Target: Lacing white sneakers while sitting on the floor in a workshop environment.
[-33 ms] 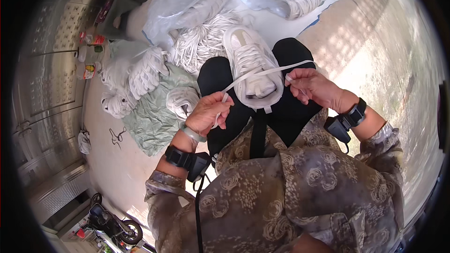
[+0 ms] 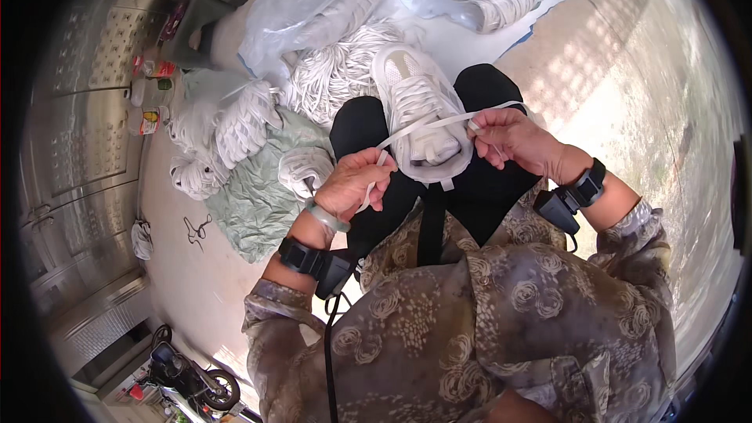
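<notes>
Shoe [image 2: 419, 113] on the lap, white, toe pointing away, and both hands are on its lace [image 2: 423, 126]. Left hand [image 2: 352, 184], just beside the shoe's heel, is pinched shut on one flat white end; right hand [image 2: 509, 137], on the shoe's other side, grips the other end, pulled taut across. Lace bundles [image 2: 337, 70] lie beyond the shoe.

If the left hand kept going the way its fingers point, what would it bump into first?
Probably the white shoe on the lap. The left hand pinches the flat white lace, fingers aimed up and right at the shoe's near side. Depth is hard to judge.
</notes>
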The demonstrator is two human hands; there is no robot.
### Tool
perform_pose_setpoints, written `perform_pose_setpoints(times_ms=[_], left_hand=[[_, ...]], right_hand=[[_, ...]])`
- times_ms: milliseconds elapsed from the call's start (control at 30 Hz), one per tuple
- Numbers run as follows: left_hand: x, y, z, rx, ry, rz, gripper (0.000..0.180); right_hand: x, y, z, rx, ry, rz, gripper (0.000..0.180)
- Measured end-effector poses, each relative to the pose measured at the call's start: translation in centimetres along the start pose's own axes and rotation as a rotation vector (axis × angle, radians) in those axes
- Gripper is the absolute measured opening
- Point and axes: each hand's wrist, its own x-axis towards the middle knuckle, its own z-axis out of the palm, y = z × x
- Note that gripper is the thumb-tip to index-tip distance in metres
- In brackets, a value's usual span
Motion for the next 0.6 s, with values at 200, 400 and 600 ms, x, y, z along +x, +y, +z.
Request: perform_pose_setpoints(times_ms=[200, 400, 600], left_hand=[[3.3, 4.8, 0.6, -0.087, 0.178, 0.174, 0.016], [2.7, 5.0, -0.8, -0.277, 0.221, 0.351, 0.017], [1.5, 3.1, 0.1, -0.415, 0.029, 0.269, 0.022]], right_hand=[[4.3, -2.6, 1.5, 0.090, 0.246, -0.191, 0.014], [4.0, -1.0, -0.4, 0.122, 0.194, -0.225, 0.014], [2.8, -1.3, 1.3, 0.260, 0.250, -0.238, 0.016]])
